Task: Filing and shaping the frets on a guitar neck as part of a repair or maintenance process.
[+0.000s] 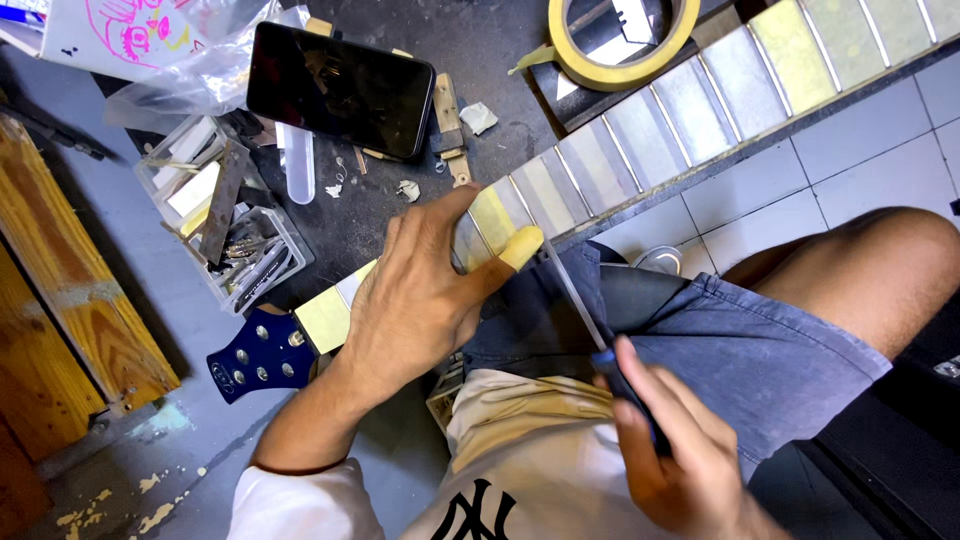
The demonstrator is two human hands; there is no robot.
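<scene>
A: On the guitar neck [640,120], near the blue headstock [255,355] — left hand [420,300]?
B: Flat, fingers spread, pressing the taped frets. Right hand [670,450] grip clenched round a thin file [575,295], tip touching the neck's edge.

My left hand [420,300] covers the stretch of guitar neck [640,125] beneath it, so I cannot see the frets there. The neck runs off the top right edge. My right hand [680,450] hides most of the blue-handled file [575,300] in its grip and is cut by the bottom edge. The small bits in the plastic tray [230,230] on the bench are too jumbled to tell.
</scene>
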